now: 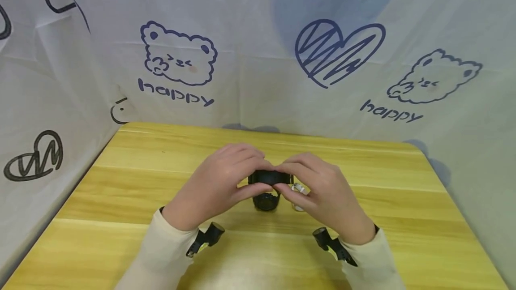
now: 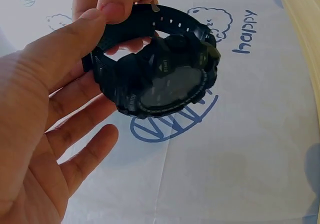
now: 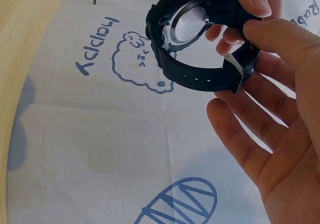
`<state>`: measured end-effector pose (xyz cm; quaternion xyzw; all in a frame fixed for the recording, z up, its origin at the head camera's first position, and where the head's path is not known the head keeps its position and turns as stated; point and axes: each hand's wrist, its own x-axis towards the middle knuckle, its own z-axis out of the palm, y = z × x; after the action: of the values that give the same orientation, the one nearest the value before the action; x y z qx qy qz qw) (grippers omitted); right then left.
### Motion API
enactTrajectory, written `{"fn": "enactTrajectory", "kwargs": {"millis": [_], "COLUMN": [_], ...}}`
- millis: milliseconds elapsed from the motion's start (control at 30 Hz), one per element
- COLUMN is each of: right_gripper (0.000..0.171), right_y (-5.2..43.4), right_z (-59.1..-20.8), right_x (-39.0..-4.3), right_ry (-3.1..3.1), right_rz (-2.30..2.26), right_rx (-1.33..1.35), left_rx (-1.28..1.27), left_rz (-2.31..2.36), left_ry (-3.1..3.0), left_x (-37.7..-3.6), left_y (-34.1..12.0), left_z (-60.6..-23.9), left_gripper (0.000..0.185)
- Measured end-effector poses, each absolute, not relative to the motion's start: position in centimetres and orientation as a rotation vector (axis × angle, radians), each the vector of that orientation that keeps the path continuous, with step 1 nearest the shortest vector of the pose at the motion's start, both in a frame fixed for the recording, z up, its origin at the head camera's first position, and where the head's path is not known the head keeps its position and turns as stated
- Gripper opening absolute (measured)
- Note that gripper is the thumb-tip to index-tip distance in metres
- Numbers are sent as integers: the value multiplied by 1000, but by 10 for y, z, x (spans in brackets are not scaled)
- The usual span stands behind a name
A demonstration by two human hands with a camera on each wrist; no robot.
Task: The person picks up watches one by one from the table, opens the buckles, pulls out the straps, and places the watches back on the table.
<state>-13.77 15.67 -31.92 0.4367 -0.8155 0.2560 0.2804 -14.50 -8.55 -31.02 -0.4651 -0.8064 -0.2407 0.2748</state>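
Note:
Both hands hold a black digital wristwatch (image 1: 269, 177) above the table. My left hand (image 1: 223, 178) pinches one side of the strap between thumb and fingers, and my right hand (image 1: 324, 187) pinches the other side. In the left wrist view the watch's dial (image 2: 172, 89) faces the camera, with small lettering around its bezel. The right wrist view shows the round metal back (image 3: 190, 24) and the strap (image 3: 200, 79) with its row of holes, closed into a loop by a metal buckle (image 3: 234, 64).
A small white ring-like object (image 1: 298, 207) lies behind my right thumb, partly hidden. The wood-grain table (image 1: 133, 182) spreads around the hands. White cloth (image 1: 254, 79) with printed bears and hearts hangs along its back and sides. Each wrist carries a black camera mount (image 1: 207, 236).

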Motion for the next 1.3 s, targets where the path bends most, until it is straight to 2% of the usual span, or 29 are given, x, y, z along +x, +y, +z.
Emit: {"fn": "enactTrajectory", "kwargs": {"millis": [500, 767, 933, 1300], "right_gripper": [41, 37, 38, 25], "right_y": [163, 158, 159, 165], "right_z": [-318, -315, -315, -313], "right_x": [-138, -134, -134, -134], "right_ry": [-2202, -2148, -2195, -2197], "right_rz": [735, 647, 635, 756], "right_rx": [1185, 1198, 1189, 1221], "left_rx": [-1283, -1257, -1243, -1260], "left_rz": [-696, -681, -653, -667], "left_ry": [-2143, -2153, -2148, -2129], "left_x": [-144, -142, -142, -143], "left_y": [-86, -83, -83, -83], "left_z": [-307, -307, -309, -308], "left_gripper": [27, 38, 33, 29]}}
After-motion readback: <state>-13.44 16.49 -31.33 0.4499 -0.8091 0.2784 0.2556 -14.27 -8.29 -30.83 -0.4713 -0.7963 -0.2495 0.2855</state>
